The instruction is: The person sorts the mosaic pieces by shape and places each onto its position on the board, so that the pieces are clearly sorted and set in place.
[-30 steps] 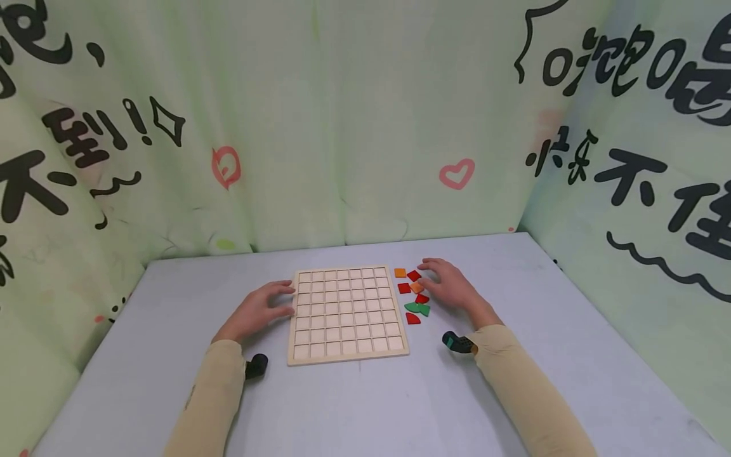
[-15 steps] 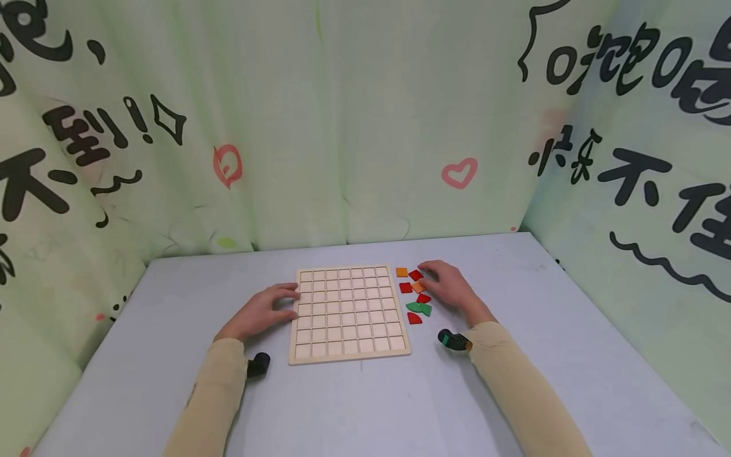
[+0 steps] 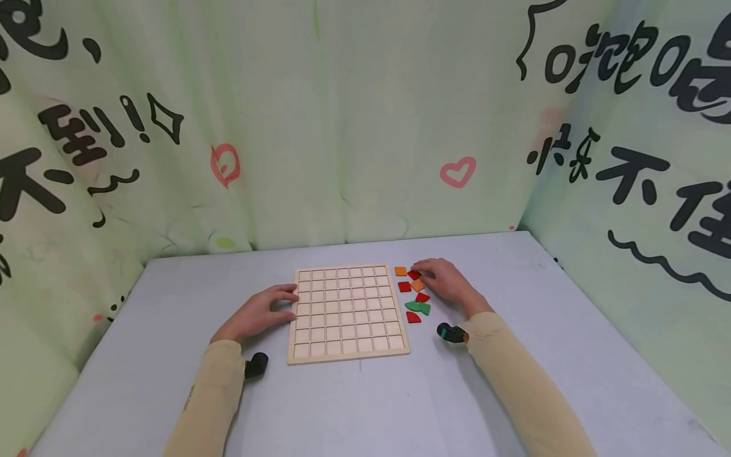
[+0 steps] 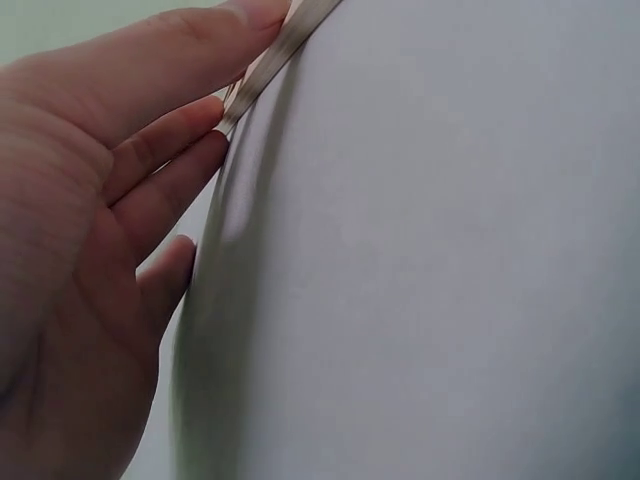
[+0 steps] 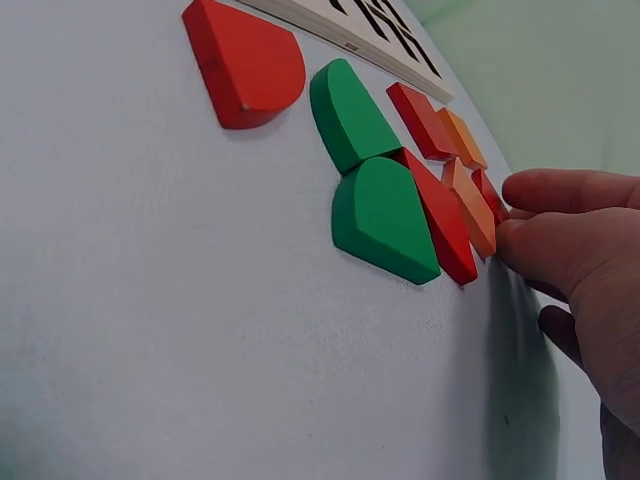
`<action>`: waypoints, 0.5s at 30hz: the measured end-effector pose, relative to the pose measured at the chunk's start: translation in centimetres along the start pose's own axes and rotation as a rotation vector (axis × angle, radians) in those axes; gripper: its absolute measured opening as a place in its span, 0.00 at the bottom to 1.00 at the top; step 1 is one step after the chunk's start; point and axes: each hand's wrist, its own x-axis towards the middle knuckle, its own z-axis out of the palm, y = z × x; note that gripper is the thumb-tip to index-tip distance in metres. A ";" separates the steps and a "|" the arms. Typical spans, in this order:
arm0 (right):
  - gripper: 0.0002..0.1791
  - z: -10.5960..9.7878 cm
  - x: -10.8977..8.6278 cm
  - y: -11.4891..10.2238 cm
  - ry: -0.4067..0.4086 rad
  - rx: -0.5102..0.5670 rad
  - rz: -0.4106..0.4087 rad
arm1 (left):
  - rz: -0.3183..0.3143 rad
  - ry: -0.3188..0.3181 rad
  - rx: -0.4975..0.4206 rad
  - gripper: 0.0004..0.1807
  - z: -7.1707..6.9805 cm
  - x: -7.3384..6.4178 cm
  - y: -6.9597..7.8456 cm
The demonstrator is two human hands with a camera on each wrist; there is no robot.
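A pale wooden grid board (image 3: 348, 314) with rows of square cells lies on the table. My left hand (image 3: 257, 313) rests at its left edge, fingers and thumb spread and fairly straight; the left wrist view shows fingertips (image 4: 215, 145) right at the board's rim. To the right of the board, my right hand (image 3: 448, 282) reaches over the far end of a group of small coloured blocks. Its thumb and index finger pinch a red block (image 5: 487, 192), partly hidden by the fingertips. Beside that block lies an orange block (image 5: 468, 208).
Two green blocks (image 5: 385, 215) touch each other nearer to me. Other red blocks, such as a rounded red block (image 5: 243, 65), and a second orange block (image 3: 401, 271) lie along the board's right side. A printed curtain (image 3: 342, 127) stands behind the table (image 3: 354, 412).
My right hand has moved slightly left, its thumb and index finger closing in on the far red block. The left hand stays at the board's edge; the blocks look unmoved.
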 end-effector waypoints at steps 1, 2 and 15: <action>0.19 0.0 0.0 0.0 0.003 -0.001 -0.006 | -0.005 -0.003 -0.004 0.25 0.0 0.0 0.0; 0.19 0.0 0.1 0.1 0.006 0.001 -0.008 | -0.014 -0.005 -0.011 0.25 0.0 0.0 0.0; 0.21 0.7 0.3 0.2 0.053 0.006 0.034 | -0.018 -0.012 -0.022 0.27 0.0 0.0 -0.1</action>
